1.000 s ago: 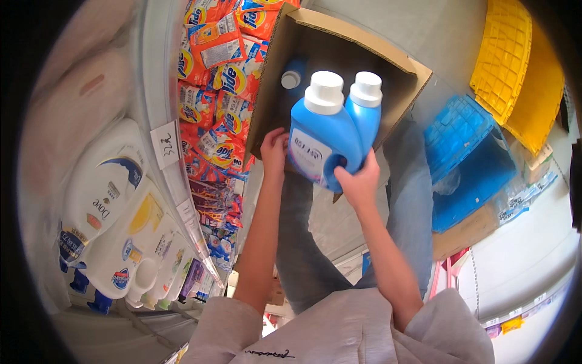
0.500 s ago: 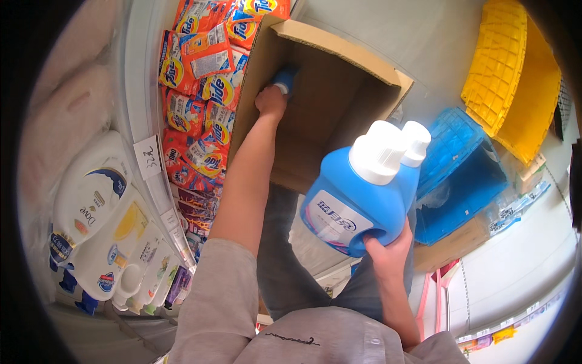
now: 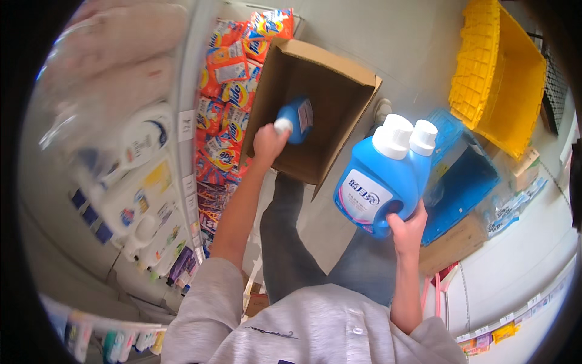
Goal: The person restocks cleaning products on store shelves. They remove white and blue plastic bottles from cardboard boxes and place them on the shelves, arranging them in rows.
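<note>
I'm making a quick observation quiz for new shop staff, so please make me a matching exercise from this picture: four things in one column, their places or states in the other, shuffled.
Column one
1. Left hand
2. Right hand
3. Yellow crate
4. Orange packets

Column two
A. Holding two blue bottles together
B. Just left of the cardboard box
C. Gripping a single blue bottle at its white-capped end
D. In the upper right of the picture

Right pairs: 1-C, 2-A, 3-D, 4-B
</note>
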`<state>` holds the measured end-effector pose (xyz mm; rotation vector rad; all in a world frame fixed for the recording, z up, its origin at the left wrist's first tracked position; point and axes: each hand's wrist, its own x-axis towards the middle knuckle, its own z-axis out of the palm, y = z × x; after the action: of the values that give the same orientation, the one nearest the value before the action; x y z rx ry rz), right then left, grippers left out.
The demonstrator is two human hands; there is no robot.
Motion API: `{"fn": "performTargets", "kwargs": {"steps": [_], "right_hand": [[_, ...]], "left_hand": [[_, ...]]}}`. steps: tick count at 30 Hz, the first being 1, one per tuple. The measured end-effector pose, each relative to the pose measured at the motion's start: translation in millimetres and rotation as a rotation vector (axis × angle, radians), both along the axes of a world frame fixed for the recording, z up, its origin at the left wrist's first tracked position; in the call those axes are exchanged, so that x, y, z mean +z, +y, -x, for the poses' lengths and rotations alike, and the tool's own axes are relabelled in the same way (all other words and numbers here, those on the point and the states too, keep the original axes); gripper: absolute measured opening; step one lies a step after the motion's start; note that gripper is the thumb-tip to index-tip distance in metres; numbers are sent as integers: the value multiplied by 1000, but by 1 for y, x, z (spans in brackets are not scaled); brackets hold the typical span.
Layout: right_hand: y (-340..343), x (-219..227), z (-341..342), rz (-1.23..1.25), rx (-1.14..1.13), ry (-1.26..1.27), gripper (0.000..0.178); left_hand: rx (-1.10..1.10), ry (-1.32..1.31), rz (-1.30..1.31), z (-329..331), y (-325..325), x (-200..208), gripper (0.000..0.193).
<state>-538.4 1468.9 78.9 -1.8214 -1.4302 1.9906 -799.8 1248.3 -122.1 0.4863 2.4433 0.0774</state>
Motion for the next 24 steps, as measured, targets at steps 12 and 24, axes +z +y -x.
{"fn": "performTargets", "kwargs": {"steps": [12,24], "right_hand": [[78,204,-15,-332,439,133,35],[39,265,-8,-372,689,322,34]], "left_hand": [[293,111,-318,-111,-23,457,43],[80,1094,-1018,-185,-80,652,45]]}}
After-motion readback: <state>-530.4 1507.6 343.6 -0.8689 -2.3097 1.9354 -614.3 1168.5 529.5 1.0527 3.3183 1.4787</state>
